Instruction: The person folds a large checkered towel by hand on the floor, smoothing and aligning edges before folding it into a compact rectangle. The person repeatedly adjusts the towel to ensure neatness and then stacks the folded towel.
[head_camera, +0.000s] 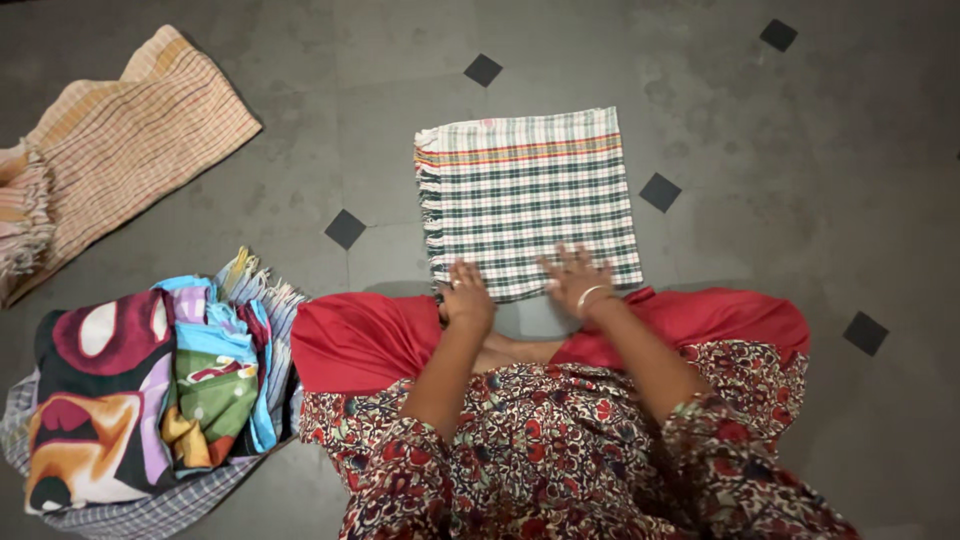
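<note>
A folded green-and-white checked cloth (528, 195) with an orange stripe and a fringed left edge lies flat on the grey floor in front of me. My left hand (466, 297) rests palm down on its near left corner, fingers spread. At the near right edge my right hand (577, 280), wearing a bangle at the wrist, presses flat on the cloth with fingers apart. Neither hand grips anything. My red trousers (365, 340) and floral sleeves fill the bottom of the view.
A pile of folded colourful cloths (150, 390) sits at my left on a checked sheet. A beige striped cloth (125, 140) lies spread at the far left. The grey floor (800, 180) has small black diamond tiles.
</note>
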